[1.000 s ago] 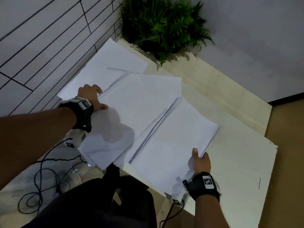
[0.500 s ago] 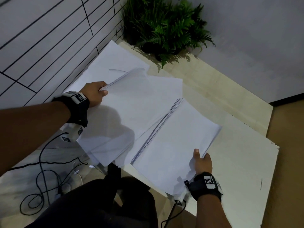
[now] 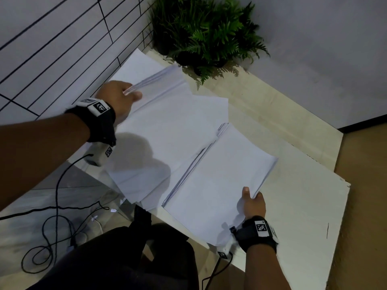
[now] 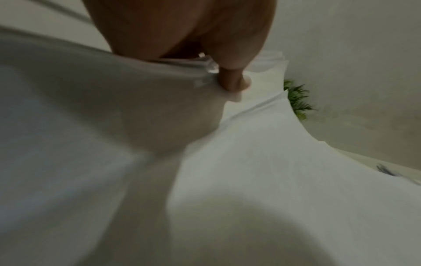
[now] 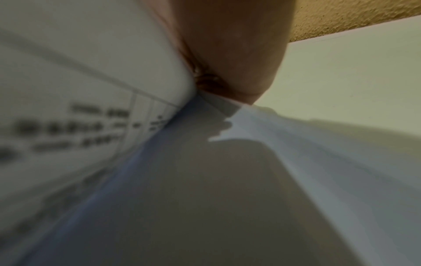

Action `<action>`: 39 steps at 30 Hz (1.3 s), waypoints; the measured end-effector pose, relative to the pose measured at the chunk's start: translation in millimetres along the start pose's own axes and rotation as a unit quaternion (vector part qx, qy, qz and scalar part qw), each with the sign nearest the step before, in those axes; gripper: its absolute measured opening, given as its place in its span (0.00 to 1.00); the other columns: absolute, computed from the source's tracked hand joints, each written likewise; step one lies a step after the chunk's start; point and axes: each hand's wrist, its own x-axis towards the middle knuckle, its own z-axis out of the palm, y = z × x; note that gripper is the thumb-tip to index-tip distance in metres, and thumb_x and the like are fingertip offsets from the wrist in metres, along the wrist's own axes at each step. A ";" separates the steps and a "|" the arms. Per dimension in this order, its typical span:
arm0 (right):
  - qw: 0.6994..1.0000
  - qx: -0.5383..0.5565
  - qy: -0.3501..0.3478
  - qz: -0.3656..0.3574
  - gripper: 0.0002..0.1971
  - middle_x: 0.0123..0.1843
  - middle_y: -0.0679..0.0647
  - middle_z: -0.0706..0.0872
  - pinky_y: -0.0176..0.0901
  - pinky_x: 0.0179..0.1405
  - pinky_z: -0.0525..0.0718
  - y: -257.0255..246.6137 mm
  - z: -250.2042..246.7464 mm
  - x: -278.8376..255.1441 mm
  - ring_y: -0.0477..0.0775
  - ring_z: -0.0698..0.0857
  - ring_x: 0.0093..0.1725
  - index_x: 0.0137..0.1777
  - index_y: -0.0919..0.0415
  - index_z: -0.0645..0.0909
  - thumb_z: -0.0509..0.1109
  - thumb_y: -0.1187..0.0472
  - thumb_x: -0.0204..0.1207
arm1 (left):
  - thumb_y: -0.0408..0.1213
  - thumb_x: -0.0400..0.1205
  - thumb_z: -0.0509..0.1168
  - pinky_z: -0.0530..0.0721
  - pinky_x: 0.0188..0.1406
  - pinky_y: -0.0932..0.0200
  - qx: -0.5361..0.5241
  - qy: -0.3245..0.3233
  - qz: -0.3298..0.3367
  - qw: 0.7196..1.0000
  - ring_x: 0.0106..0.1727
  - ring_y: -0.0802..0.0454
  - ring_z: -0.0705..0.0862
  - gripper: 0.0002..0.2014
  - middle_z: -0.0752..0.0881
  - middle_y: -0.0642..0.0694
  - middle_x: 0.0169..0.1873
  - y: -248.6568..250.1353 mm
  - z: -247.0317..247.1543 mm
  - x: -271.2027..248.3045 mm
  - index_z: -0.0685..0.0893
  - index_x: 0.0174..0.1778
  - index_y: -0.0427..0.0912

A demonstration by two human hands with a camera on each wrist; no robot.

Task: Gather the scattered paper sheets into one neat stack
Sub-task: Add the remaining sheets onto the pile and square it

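Note:
White paper sheets lie in overlapping piles on a pale table (image 3: pixel 303 206). My left hand (image 3: pixel 125 95) pinches the left edge of a bundle of sheets (image 3: pixel 167 122) and lifts that edge off the table; the left wrist view shows the thumb (image 4: pixel 232 79) clamped on the bent paper (image 4: pixel 114 126). My right hand (image 3: pixel 251 200) grips the near right edge of a second pile (image 3: pixel 219 174), thumb on top, fingers hidden beneath. Its underside shows blurred print (image 5: pixel 91 126) in the right wrist view. One more sheet (image 3: pixel 138 68) lies flat at the far left by the wall.
A potted fern (image 3: pixel 209 34) stands at the table's far corner. A tiled wall (image 3: pixel 62 49) runs along the left. Black cables (image 3: pixel 52 227) lie on the floor at lower left. The table's right part (image 3: pixel 314 216) holds no paper.
My left hand has moved away from me along the left bundle's edge and lifted it higher, so the sheets bend upward. The right hand and its pile have stayed put.

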 end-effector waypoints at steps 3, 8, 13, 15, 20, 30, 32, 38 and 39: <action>1.000 0.000 -0.003 0.000 0.32 0.76 0.65 0.75 0.59 0.76 0.69 0.1 0.3 -0.5 0.66 0.74 0.75 0.75 0.69 0.69 0.64 0.45 0.80 | 0.49 0.78 0.61 0.79 0.43 0.50 0.011 0.052 0.073 0.996 0.43 0.39 0.83 0.12 0.86 0.37 0.39 22.6 -16.7 5.3 0.85 0.44 0.46; 1.000 0.004 -0.003 -0.005 0.29 0.74 0.65 0.77 0.55 0.75 0.70 -1.5 -1.9 -1.6 0.66 0.75 0.73 0.72 0.71 0.70 0.63 0.47 0.81 | 0.47 0.82 0.54 0.72 0.38 0.61 -0.060 0.166 0.161 0.971 0.37 0.51 0.79 0.11 0.80 0.48 0.32 63.9 -39.7 9.1 0.79 0.39 0.50; 1.000 0.006 -0.001 -0.009 0.30 0.73 0.65 0.77 0.58 0.75 0.71 -3.1 -1.6 -5.7 0.66 0.76 0.73 0.73 0.70 0.71 0.63 0.46 0.80 | 0.45 0.85 0.55 0.64 0.30 0.78 -0.165 0.178 0.253 0.937 0.29 0.76 0.73 0.10 0.76 0.67 0.25 114.0 -42.2 -22.9 0.71 0.36 0.57; 1.000 0.008 -0.002 -0.003 0.31 0.75 0.66 0.76 0.59 0.76 0.70 -4.3 -2.5 -6.9 0.66 0.75 0.74 0.74 0.70 0.70 0.62 0.45 0.81 | 0.44 0.85 0.56 0.64 0.28 0.79 -0.178 0.155 0.281 0.930 0.28 0.71 0.75 0.12 0.74 0.58 0.26 126.2 -28.7 -36.0 0.80 0.43 0.42; 1.000 0.026 -0.005 -0.007 0.31 0.78 0.66 0.72 0.55 0.78 0.67 -4.5 -4.1 -6.4 0.65 0.71 0.78 0.77 0.70 0.66 0.59 0.46 0.83 | 0.44 0.84 0.59 0.73 0.35 0.66 -0.192 -0.011 0.230 0.954 0.36 0.60 0.77 0.10 0.82 0.49 0.37 134.7 35.3 -70.1 0.81 0.53 0.43; 0.998 0.057 -0.002 0.001 0.27 0.66 0.67 0.82 0.49 0.64 0.74 -12.0 -9.8 -17.3 0.67 0.81 0.64 0.70 0.69 0.73 0.50 0.46 0.86 | 0.38 0.85 0.57 0.79 0.56 0.49 -0.008 -0.257 0.062 0.964 0.57 0.39 0.81 0.22 0.81 0.37 0.62 86.6 139.1 -113.3 0.65 0.75 0.44; 0.996 0.087 -0.012 0.022 0.32 0.60 0.67 0.84 0.49 0.60 0.76 -18.4 -9.8 -21.8 0.66 0.83 0.58 0.70 0.69 0.73 0.44 0.42 0.85 | 0.37 0.83 0.59 0.72 0.70 0.50 0.028 -0.281 0.074 0.957 0.70 0.40 0.75 0.29 0.74 0.38 0.71 74.6 150.6 -115.6 0.59 0.80 0.44; 0.968 0.230 -0.049 0.086 0.36 0.61 0.56 0.83 0.48 0.68 0.76 -25.6 -21.3 -27.8 0.58 0.81 0.61 0.59 0.56 0.80 0.39 0.32 0.80 | 0.43 0.82 0.59 0.60 0.78 0.51 0.139 -0.278 0.100 0.945 0.79 0.39 0.60 0.34 0.59 0.41 0.80 52.2 169.5 -119.8 0.51 0.83 0.45; 0.972 0.222 -0.052 0.061 0.34 0.63 0.59 0.83 0.48 0.66 0.77 -25.0 -22.5 -29.4 0.59 0.81 0.63 0.63 0.57 0.79 0.41 0.33 0.81 | 0.44 0.82 0.60 0.61 0.79 0.51 0.134 -0.273 0.105 0.947 0.79 0.40 0.59 0.34 0.59 0.44 0.80 49.6 172.9 -121.4 0.53 0.82 0.48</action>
